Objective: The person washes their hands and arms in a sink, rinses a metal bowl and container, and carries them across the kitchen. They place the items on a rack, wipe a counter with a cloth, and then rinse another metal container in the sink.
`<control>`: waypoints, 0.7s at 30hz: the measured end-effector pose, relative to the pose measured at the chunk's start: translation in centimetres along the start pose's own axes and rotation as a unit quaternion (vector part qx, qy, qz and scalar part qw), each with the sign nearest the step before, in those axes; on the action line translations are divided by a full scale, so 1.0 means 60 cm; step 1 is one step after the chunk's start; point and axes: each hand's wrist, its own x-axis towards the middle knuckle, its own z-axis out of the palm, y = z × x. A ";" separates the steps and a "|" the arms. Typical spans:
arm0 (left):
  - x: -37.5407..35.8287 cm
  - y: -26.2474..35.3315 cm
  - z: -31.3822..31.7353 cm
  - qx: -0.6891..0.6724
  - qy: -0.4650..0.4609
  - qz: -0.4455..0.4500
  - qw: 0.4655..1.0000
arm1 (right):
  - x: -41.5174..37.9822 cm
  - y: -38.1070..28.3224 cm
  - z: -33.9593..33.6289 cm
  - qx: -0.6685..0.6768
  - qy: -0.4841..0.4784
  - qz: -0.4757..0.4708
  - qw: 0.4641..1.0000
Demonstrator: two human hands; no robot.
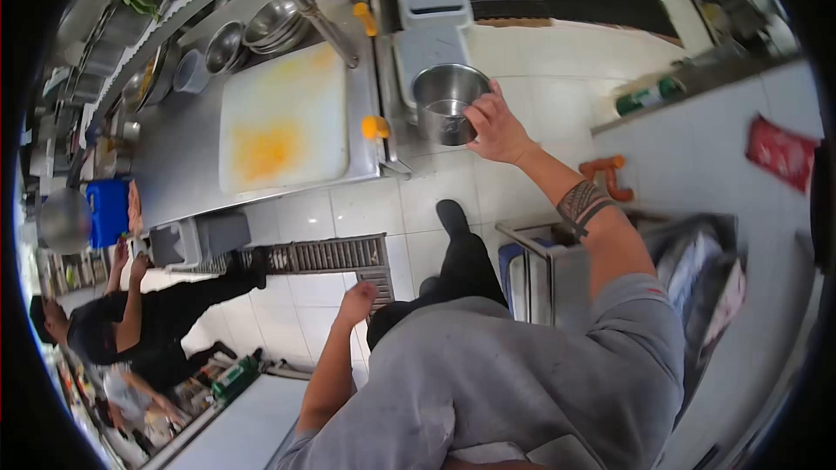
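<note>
My right hand (496, 128) grips the rim of a round steel pot (447, 126), thumb and fingers on its right side. The pot is held up with its open top partly facing me; its inside looks bare and shiny. Below it on the floor side are grey plastic bins, one with a pale lid (428, 48). Hanging low beside my body, my left hand (358, 303) has its fingers curled in and no object shows in it.
A steel worktable (174, 157) on the left carries a white cutting board (305, 144) with orange stains, plus several metal bowls (272, 24). A floor drain grate (335, 254) crosses the tiles. Another person (144, 318) works at lower left. A steel cart (575, 283) stands at my right.
</note>
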 end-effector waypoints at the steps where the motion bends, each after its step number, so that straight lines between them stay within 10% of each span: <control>1: 0.015 -0.012 0.006 0.006 -0.019 0.045 0.999 | -0.026 -0.038 -0.038 -0.008 0.026 -0.044 0.999; 5: 0.032 0.121 0.013 -0.177 -0.128 0.088 0.972 | -0.116 -0.225 -0.217 -0.042 0.050 -0.063 0.996; 11: 0.001 0.213 0.110 -0.143 -0.259 0.172 0.940 | -0.359 -0.561 -0.396 -0.120 0.082 0.244 0.959; 14: -0.023 0.186 0.174 -0.080 -0.336 0.183 0.920 | -0.495 -0.709 -0.463 -0.174 0.110 0.510 0.835; 21: -0.197 0.176 0.363 0.062 -0.490 0.210 0.844 | -0.873 -1.006 -0.662 -0.413 0.087 0.738 0.527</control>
